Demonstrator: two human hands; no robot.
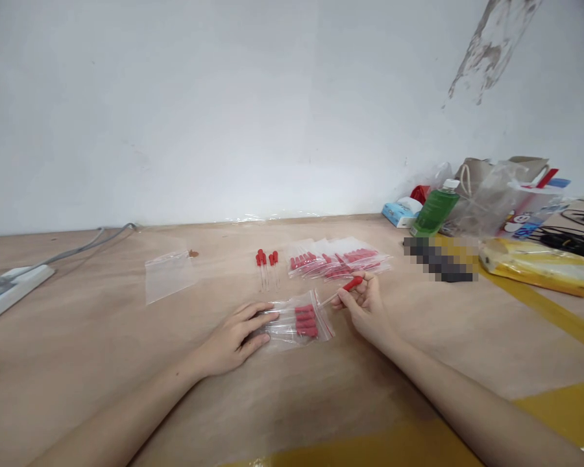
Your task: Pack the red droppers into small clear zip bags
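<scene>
A clear zip-lock bag [285,331] lies flat on the table with several red-bulbed droppers [305,322] inside, their bulbs toward the bag's right end. The fingers of my left hand [241,340] are spread and rest on the left part of this bag. My right hand [363,305] is closed on a dropper [354,283] by its red bulb; its thin clear stem points left to the bag's mouth. Whether the tip is inside the mouth I cannot tell. Behind the bag, several loose droppers [261,259] lie in a small group.
Filled bags of droppers [338,258] overlap behind my right hand. A flat clear bag [168,279] lies at left, near a power strip [17,292]. At right are a green bottle [435,211], a tissue pack [400,213] and a yellow package [540,266]. A wall [199,117] stands behind.
</scene>
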